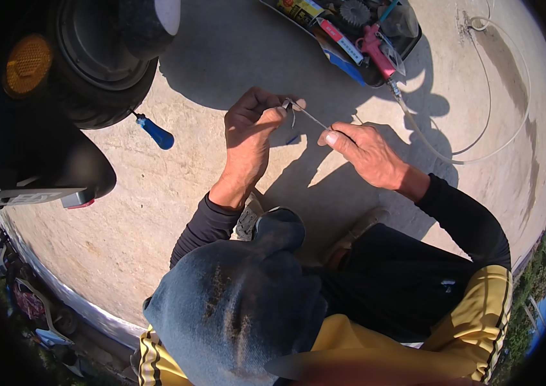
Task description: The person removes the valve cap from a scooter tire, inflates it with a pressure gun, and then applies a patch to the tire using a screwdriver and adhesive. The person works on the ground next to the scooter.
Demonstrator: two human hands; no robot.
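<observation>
My left hand is raised with fingers pinched on a small dark piece, from which a thin pale strip hangs. A thin, light-grey rod or cord stretches from these fingertips to my right hand, where thumb and fingers close on its other end. Which of the two it is, I cannot tell. A blue-handled tool juts from the lower edge of the wheel, left of my hands. On the ground below my fingers lies a small blue piece.
At the top, a tray holds a pink air gun, a red-and-white box and a gear-like part. The gun's pale hose loops across the concrete on the right. Dark vehicle bodywork fills the left.
</observation>
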